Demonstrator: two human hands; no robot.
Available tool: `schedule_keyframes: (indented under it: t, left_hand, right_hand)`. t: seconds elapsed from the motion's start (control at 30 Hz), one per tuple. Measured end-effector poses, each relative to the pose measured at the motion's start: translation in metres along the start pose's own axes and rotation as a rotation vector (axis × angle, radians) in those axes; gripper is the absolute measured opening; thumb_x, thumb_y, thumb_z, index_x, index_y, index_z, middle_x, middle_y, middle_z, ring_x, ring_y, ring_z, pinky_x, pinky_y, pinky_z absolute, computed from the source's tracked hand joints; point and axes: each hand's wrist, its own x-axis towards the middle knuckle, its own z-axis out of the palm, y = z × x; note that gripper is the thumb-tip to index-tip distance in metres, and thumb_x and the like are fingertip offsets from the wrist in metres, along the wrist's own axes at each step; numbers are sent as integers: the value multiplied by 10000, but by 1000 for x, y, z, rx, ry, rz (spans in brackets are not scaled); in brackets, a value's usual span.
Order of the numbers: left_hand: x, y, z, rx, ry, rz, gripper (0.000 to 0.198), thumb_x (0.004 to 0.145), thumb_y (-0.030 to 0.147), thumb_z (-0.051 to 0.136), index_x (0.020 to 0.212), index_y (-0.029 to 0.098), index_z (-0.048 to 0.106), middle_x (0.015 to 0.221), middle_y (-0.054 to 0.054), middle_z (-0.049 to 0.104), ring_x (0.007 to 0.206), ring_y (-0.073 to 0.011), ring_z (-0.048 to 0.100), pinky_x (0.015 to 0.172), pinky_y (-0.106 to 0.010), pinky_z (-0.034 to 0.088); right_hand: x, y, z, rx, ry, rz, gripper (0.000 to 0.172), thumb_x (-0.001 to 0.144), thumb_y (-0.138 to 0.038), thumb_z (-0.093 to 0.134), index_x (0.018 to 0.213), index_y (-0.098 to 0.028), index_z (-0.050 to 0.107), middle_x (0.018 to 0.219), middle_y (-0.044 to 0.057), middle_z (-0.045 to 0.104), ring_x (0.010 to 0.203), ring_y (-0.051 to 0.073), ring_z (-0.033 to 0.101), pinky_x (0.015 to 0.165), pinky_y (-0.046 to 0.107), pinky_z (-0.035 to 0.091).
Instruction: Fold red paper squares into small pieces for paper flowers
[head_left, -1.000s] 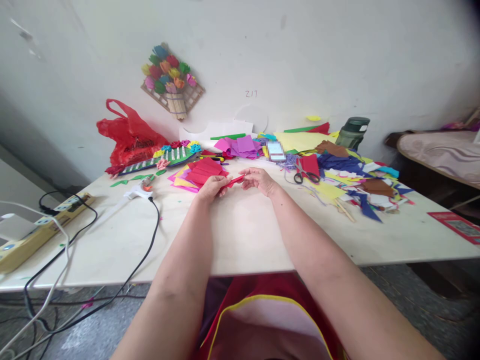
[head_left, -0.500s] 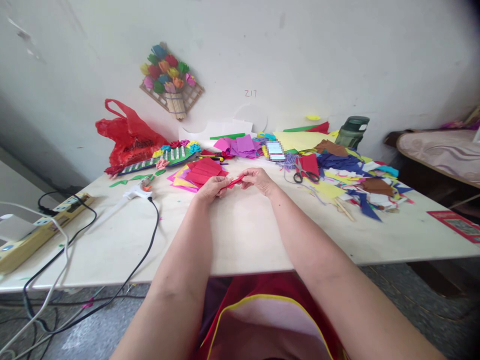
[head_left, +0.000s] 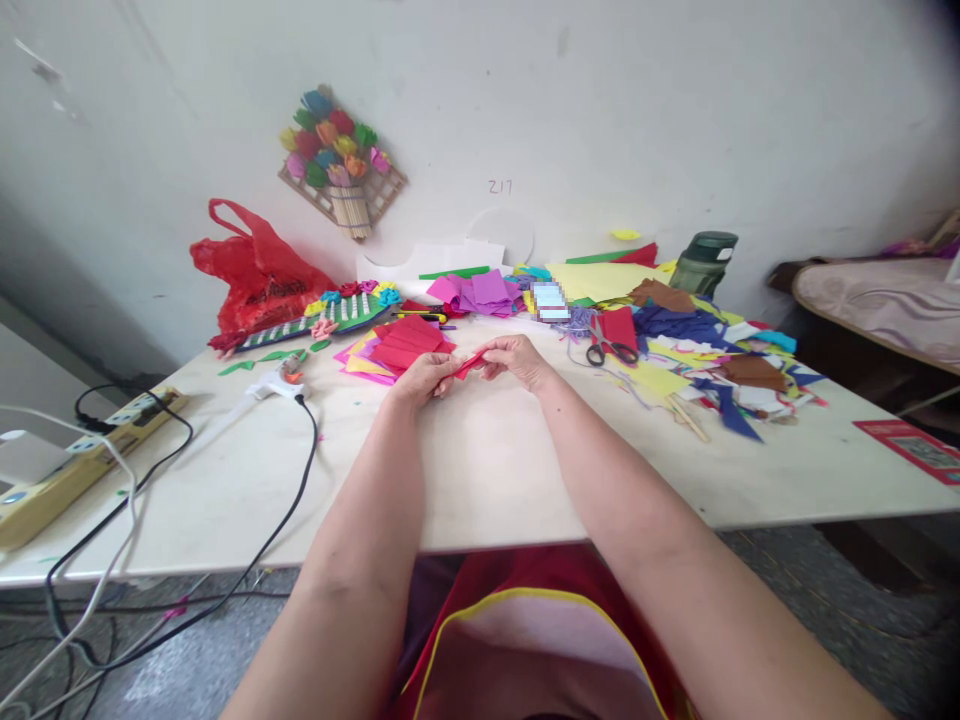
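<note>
Between my two hands, just above the white table (head_left: 495, 470), stretches a narrow folded piece of red crepe paper (head_left: 469, 364). My left hand (head_left: 425, 377) pinches its left end, and my right hand (head_left: 515, 361) grips the right end with thumb and fingers. Parts of the paper are hidden by my fingers. Right behind my left hand lies a stack of crepe paper squares (head_left: 411, 343), red on top with yellow and pink below. Scissors with black handles (head_left: 611, 350) rest to the right of my right hand.
A white glue gun (head_left: 276, 385) with a black cord lies left, near a power strip (head_left: 90, 460). Colourful paper scraps (head_left: 720, 370) are heaped at right, before a green bottle (head_left: 703, 265). A phone (head_left: 551, 301), purple paper (head_left: 487, 292) and a red plastic bag (head_left: 259, 265) stand along the back.
Both hands stay in nearly the same place. The red paper between them looks slightly wider and more spread than before.
</note>
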Motion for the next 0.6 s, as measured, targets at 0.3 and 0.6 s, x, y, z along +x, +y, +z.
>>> schedule_keyframes:
  t: [0.3, 0.6]
  left_hand:
    - [-1, 5, 4, -49, 22, 19, 314, 633, 400, 675, 635, 117, 538, 475, 9, 528, 406, -57, 460, 406, -177, 325]
    - [1, 4, 5, 16, 67, 79, 306, 680, 414, 628, 623, 127, 537, 422, 28, 484, 358, -43, 403, 373, -177, 272]
  right_hand:
    - [0, 3, 0, 91, -11, 31, 130, 637, -135, 564, 743, -95, 628, 610, 65, 672, 463, 135, 603, 478, 247, 498]
    - [2, 4, 0, 223, 96, 95, 151, 704, -102, 467, 797, -103, 587, 584, 54, 660, 477, 142, 602, 499, 267, 494]
